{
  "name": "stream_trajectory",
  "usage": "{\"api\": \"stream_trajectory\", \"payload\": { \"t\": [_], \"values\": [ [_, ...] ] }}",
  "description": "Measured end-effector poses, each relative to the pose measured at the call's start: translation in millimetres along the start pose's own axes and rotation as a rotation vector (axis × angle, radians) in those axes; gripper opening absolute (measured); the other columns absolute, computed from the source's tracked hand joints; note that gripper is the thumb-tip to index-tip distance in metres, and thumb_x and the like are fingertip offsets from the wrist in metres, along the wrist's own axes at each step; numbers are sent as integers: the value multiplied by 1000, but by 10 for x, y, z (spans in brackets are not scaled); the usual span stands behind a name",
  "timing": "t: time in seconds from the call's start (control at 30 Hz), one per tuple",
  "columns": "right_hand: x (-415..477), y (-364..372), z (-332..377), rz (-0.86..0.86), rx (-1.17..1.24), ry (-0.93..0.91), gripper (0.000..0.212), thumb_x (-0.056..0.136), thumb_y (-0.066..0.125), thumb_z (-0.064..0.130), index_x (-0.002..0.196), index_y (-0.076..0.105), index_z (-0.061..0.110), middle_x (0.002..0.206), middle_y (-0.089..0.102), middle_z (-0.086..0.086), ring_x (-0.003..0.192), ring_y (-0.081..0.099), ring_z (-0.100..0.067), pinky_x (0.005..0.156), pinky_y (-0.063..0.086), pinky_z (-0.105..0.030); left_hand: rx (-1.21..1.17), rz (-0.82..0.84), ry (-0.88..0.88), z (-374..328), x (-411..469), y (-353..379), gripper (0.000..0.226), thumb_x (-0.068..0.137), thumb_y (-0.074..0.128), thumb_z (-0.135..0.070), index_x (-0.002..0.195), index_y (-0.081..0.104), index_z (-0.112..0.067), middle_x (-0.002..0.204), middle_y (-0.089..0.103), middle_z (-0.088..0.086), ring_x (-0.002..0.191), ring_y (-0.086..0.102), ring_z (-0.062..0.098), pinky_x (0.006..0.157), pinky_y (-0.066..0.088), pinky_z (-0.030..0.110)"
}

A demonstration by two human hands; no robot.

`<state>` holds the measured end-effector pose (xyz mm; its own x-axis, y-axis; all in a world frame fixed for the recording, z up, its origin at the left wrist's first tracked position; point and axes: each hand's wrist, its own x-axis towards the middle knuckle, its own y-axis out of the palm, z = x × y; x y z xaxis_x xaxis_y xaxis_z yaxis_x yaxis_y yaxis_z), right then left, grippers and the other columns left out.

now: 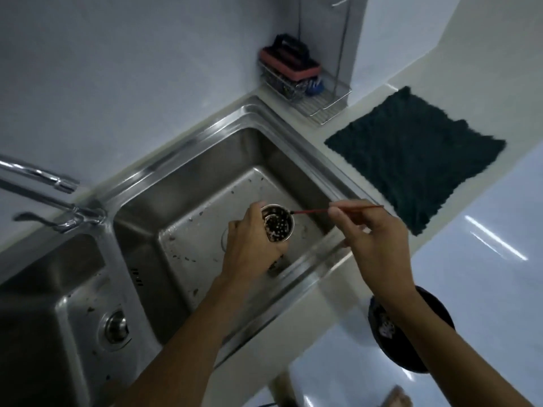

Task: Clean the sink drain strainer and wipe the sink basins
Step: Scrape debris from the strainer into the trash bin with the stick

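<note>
My left hand [252, 245] grips a round metal drain strainer [278, 226] above the right sink basin [205, 201]; dark debris fills its perforated cup. My right hand [367, 239] pinches a thin red stick [338, 210] whose tip touches the strainer's rim. Specks of dirt dot the basin floor. The left basin [44, 289] has its drain plug [116, 326] in place. A dark green cloth [417, 163] lies flat on the counter to the right of the sink.
A chrome faucet [44, 177] reaches in from the left over the sink divider. A wire rack [296, 80] with a sponge and scrubbers stands in the back corner. A dark bin [435, 336] sits on the floor below my right forearm, and a foot [398, 396] shows near the bottom edge.
</note>
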<state>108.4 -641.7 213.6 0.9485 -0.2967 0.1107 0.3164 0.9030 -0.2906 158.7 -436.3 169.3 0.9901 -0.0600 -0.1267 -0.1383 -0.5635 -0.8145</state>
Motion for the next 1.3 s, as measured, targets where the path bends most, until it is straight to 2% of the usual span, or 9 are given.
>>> {"api": "stream_trajectory", "payload": {
  "t": [0.1, 0.2, 0.43, 0.6, 0.73, 0.93, 1.1, 1.17, 1.3],
  "values": [
    [-221, -778, -4, -88, 60, 31, 15, 93, 69, 35, 103, 77, 27, 96, 75, 16, 89, 72, -9, 60, 62, -26, -48, -70, 127, -796, -175, 282, 77, 70, 88, -46, 134, 49, -30, 127, 63, -6, 116, 61, 25, 93, 55, 42],
    [-431, -1434, -145, -150, 38, 56, 10, 95, 68, 33, 102, 76, 32, 99, 73, 21, 95, 70, -8, 61, 61, -23, -68, -69, 293, -1482, -361, 751, 77, 71, 88, -45, 136, 50, -28, 127, 58, -8, 114, 61, 18, 90, 54, 31],
    [-1109, -2651, -1300, -340, 1, 334, 8, 94, 70, 29, 98, 77, 33, 98, 74, 21, 98, 70, -6, 77, 62, -43, -142, 249, 370, -2326, -969, 2442, 86, 75, 85, -56, 145, 43, -31, 135, 56, -13, 124, 57, 11, 95, 57, 38],
    [-1540, -2658, -2398, -386, -6, 503, 10, 94, 70, 28, 100, 78, 30, 98, 74, 23, 96, 70, -3, 78, 62, -43, -78, 353, 285, -1939, -1147, 3641, 76, 75, 89, -46, 135, 51, -20, 129, 61, -4, 120, 59, 16, 95, 54, 35],
    [-1804, -2464, -3249, -412, -36, 563, 11, 93, 70, 30, 100, 78, 29, 98, 74, 24, 90, 69, 2, 80, 61, -33, -17, 421, 321, -1456, -1196, 4395, 72, 76, 89, -42, 134, 55, -18, 128, 63, -2, 117, 60, 17, 94, 54, 35],
    [-2062, -1939, -4295, -303, -134, 609, 16, 94, 69, 33, 105, 78, 27, 102, 75, 16, 86, 68, 0, 84, 59, -24, 71, 518, 394, -794, -1146, 5181, 76, 77, 88, -43, 139, 52, -17, 133, 61, 1, 121, 59, 17, 96, 52, 27],
    [-2152, -1742, -4864, -450, -212, 666, 15, 96, 67, 28, 106, 78, 24, 102, 76, 11, 93, 70, -4, 89, 58, -32, 142, 532, 416, -454, -1099, 5527, 79, 74, 91, -41, 139, 53, -18, 131, 61, 1, 120, 59, 19, 98, 54, 35],
    [-2168, -1734, -4943, -503, -225, 687, 15, 96, 66, 31, 105, 77, 27, 100, 76, 15, 89, 69, -1, 86, 59, -27, 153, 526, 421, -420, -1086, 5575, 79, 74, 92, -39, 139, 53, -17, 131, 61, 2, 120, 58, 20, 99, 54, 37],
    [-2175, -1543, -4930, -402, -258, 625, 17, 95, 66, 37, 107, 77, 31, 100, 76, 17, 83, 65, 5, 81, 56, -14, 150, 539, 431, -399, -1073, 5658, 79, 76, 89, -38, 142, 51, -16, 133, 59, 6, 122, 55, 22, 101, 54, 37]
  ]
}}
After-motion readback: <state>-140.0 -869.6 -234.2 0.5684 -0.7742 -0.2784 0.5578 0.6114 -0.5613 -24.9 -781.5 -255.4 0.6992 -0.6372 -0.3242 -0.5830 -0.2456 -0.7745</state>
